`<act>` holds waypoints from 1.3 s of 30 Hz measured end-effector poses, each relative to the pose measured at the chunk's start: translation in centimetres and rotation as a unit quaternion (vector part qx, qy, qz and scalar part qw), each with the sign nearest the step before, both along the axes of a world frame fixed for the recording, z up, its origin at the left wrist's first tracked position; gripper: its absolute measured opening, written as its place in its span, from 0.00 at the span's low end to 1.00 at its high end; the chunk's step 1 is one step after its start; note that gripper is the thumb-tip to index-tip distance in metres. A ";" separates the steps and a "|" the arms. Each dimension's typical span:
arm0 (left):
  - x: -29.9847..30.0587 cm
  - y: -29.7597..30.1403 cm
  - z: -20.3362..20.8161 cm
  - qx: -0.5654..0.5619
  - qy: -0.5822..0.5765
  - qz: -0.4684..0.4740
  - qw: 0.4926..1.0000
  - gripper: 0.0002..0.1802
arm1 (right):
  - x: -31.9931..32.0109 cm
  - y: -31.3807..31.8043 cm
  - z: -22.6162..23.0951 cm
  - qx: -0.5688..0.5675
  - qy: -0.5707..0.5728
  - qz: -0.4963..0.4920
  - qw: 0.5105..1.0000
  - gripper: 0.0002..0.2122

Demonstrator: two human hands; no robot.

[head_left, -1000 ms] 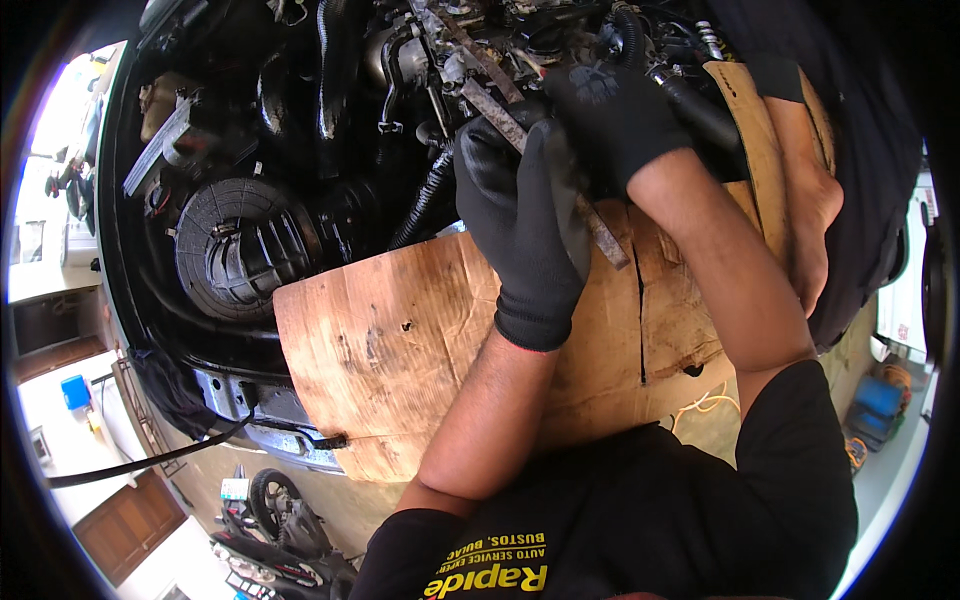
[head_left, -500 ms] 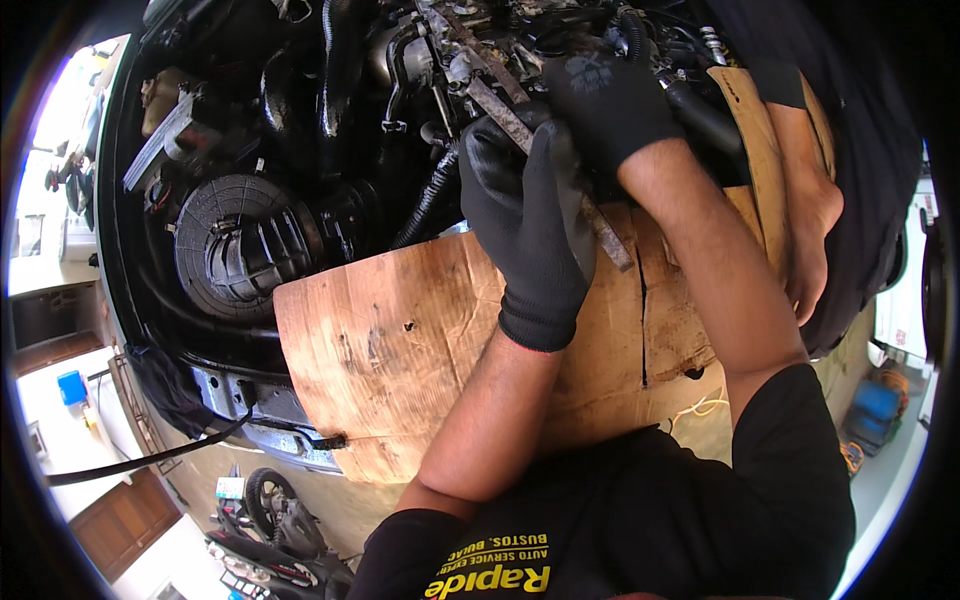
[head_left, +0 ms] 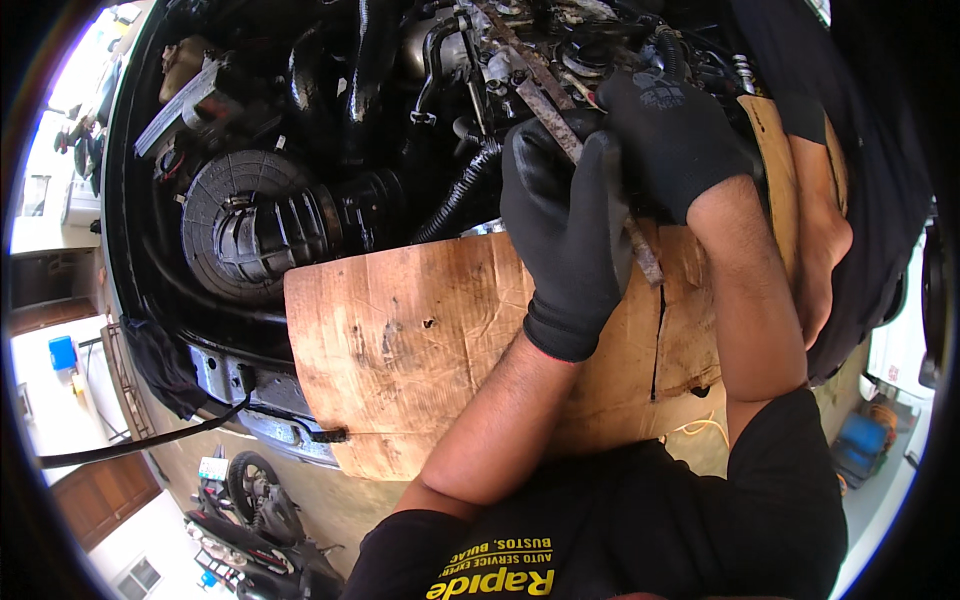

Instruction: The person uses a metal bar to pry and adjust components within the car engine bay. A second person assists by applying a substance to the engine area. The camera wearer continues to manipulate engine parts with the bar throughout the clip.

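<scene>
My left hand (head_left: 565, 230), in a dark grey and black glove, is closed around a flat, rusty metal bar (head_left: 548, 118). The bar's lower end sticks out past the glove, above the cardboard. Close beside it is my right hand (head_left: 680, 140), gloved in black, with its fingers curled down over the engine (head_left: 500, 65). A thin, light-coloured piece with a reddish tip shows by those fingers; what they grip is hidden. A second rusty strip (head_left: 525, 50) slants across the engine just beyond the bar.
A stained cardboard sheet (head_left: 400, 350) covers the front edge of the engine bay. At left sits a round black air-filter housing (head_left: 245, 225) with a ribbed hose. Another person's bare arm (head_left: 820, 240) is at right, beside more cardboard. A motorcycle (head_left: 250, 500) stands at lower left.
The whole scene has shifted slightly right and down in the picture. My right hand has tilted a little at the wrist; my left hand keeps hold of the bar.
</scene>
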State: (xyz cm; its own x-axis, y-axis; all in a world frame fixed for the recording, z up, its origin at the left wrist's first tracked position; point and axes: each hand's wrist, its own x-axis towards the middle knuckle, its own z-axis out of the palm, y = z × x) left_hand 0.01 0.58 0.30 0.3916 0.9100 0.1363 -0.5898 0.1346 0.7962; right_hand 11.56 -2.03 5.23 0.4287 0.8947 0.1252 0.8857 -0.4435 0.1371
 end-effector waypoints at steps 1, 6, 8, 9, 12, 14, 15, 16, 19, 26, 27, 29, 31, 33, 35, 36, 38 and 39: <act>0.1 0.0 0.0 0.004 0.001 0.000 1.000 0.06 | 0.2 -0.1 -0.3 0.026 -0.022 0.006 0.999 0.09; 0.1 -0.2 0.1 0.014 0.029 -0.007 0.999 0.06 | 3.2 0.2 -3.4 0.036 -0.045 0.069 0.996 0.10; 0.1 -0.1 -0.1 0.033 0.026 0.012 0.999 0.06 | 3.9 -1.5 -3.8 0.061 -0.028 0.097 0.993 0.10; 0.2 -0.1 -0.1 0.012 0.008 -0.003 1.000 0.06 | 4.2 -2.7 -3.9 0.067 -0.007 0.089 0.994 0.12; 0.1 -0.2 -0.1 -0.032 -0.018 -0.036 0.999 0.07 | 4.6 -4.9 -3.3 0.086 -0.001 0.060 0.994 0.13; -0.1 -0.3 0.1 -0.034 0.004 -0.043 0.999 0.07 | 5.8 -6.5 -3.6 0.080 -0.005 0.031 0.996 0.12; 0.1 -0.2 0.1 -0.028 0.002 -0.051 0.998 0.07 | 6.9 -7.5 -3.8 0.102 -0.012 0.044 0.994 0.12; 0.2 -0.2 0.0 -0.022 0.016 -0.046 0.999 0.08 | 8.4 -8.2 -4.3 0.126 -0.017 0.059 0.990 0.12; 0.4 -0.4 -1.6 0.073 0.096 -0.016 0.993 0.12 | 10.5 -8.4 -5.1 0.145 -0.015 0.060 0.987 0.13; 0.5 -0.7 -2.3 0.076 0.109 -0.029 0.991 0.14 | 7.8 -5.2 -4.5 0.101 -0.026 0.014 0.994 0.16; 0.5 -0.7 -2.1 0.055 0.096 -0.036 0.993 0.14 | 7.6 -5.0 -4.0 0.086 -0.031 0.014 0.996 0.17; 0.4 -0.5 -1.9 0.020 0.074 -0.051 0.996 0.13 | 8.8 -5.7 -4.7 0.085 0.004 0.036 0.996 0.16; 0.3 -0.4 -1.6 0.030 0.062 -0.040 0.997 0.14 | 10.5 -7.0 -4.6 0.095 0.027 0.055 0.994 0.16; 0.3 -0.4 -1.6 0.092 0.085 -0.015 0.992 0.14 | 12.0 -8.5 -3.9 0.118 0.038 0.058 0.991 0.15; 0.3 -0.5 -2.0 0.155 0.126 0.004 0.980 0.14 | 12.2 -8.7 -5.0 0.078 0.015 0.018 0.997 0.15; 0.4 -0.6 -2.3 0.171 0.141 0.007 0.975 0.14 | 12.4 -8.9 -5.4 0.057 0.001 -0.006 0.998 0.15; 0.2 -0.6 -2.8 0.157 0.150 0.006 0.976 0.14 | 10.1 -8.8 -5.1 0.124 -0.023 0.091 0.988 0.13; 0.1 -0.6 -3.0 0.153 0.151 0.005 0.977 0.14 | 9.3 -8.8 -4.7 0.126 -0.002 0.064 0.990 0.13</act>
State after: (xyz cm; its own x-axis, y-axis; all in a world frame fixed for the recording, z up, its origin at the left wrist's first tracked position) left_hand 0.14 0.00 -2.72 0.4475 0.8488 0.2815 -0.3213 -0.1411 0.9364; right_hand 20.84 -10.79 0.55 0.3136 0.8816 0.3527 0.9364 -0.3487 0.0390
